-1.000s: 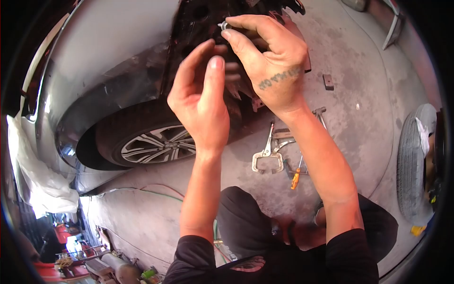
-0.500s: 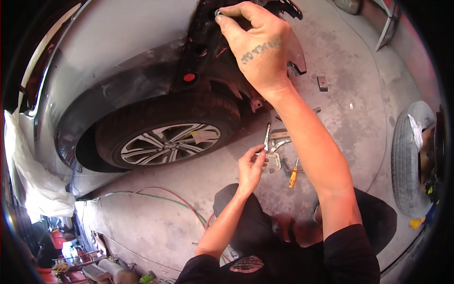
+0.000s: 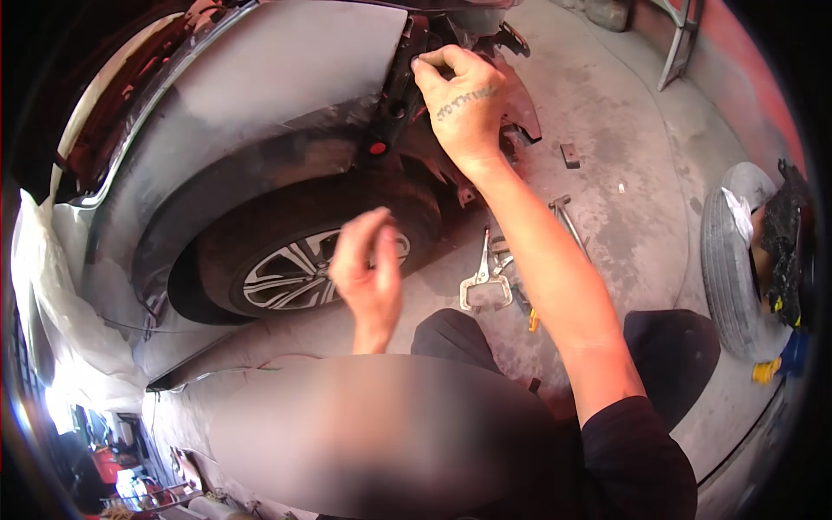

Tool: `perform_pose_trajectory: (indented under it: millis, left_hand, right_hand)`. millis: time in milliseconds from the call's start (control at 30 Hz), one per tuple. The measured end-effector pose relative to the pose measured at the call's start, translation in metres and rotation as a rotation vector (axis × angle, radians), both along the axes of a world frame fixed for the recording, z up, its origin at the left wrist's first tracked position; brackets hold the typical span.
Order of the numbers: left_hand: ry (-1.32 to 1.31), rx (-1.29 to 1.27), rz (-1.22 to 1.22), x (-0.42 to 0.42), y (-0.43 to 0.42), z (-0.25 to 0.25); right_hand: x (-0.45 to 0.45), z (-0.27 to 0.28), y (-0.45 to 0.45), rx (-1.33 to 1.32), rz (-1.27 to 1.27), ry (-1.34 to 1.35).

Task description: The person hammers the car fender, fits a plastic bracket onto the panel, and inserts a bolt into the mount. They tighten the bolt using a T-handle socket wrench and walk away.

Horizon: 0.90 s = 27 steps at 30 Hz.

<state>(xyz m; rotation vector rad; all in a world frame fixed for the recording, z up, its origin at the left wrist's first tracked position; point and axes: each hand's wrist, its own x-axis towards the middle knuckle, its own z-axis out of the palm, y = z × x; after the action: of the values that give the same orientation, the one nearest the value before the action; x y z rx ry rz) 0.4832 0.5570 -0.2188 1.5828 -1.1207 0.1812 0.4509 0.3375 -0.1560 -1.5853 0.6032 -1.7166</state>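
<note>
My right hand (image 3: 464, 104) is raised at the dark inner panel (image 3: 400, 100) at the edge of the car's grey fender (image 3: 286, 56). Its thumb and forefinger are pinched together against this panel, and what they hold is too small to make out. My left hand (image 3: 368, 264) is in front of the car wheel (image 3: 290, 277), blurred by motion. Its fingers are curled and stand apart from the thumb, with nothing visible between them. A red round plug (image 3: 378, 149) sits low on the panel.
A C-shaped locking clamp (image 3: 484, 290) and a yellow-handled screwdriver (image 3: 533, 321) lie on the concrete floor. A small dark block (image 3: 569, 156) is farther off. At right stands a loose tire (image 3: 724, 277); white plastic sheeting (image 3: 65, 321) hangs at left.
My left hand has moved from beside the clamp up and left, in front of the wheel. My right hand stays pinched at the panel; the view has shifted.
</note>
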Motion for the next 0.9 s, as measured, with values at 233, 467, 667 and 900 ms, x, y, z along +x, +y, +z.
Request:
perform_pose_trajectory:
  millis: [233,467,667,900]
  left_hand:
    - [-0.580,-0.295,0.305,0.062,-0.006,0.149]
    - [-0.869,-0.271,0.515,0.149,-0.017,0.200]
    - [-0.971,-0.185,0.585,0.153,-0.020,0.198]
    - [-0.944,-0.204,0.534,0.159,-0.015,0.197]
  right_hand:
    - [0.009,0.001,0.010,0.054,-0.053,-0.070]
    - [0.014,0.003,0.011,0.099,-0.074,-0.088]
    - [0.015,0.004,0.009,0.054,-0.128,-0.040]
    - [0.020,-0.001,0.008,0.032,-0.161,-0.043]
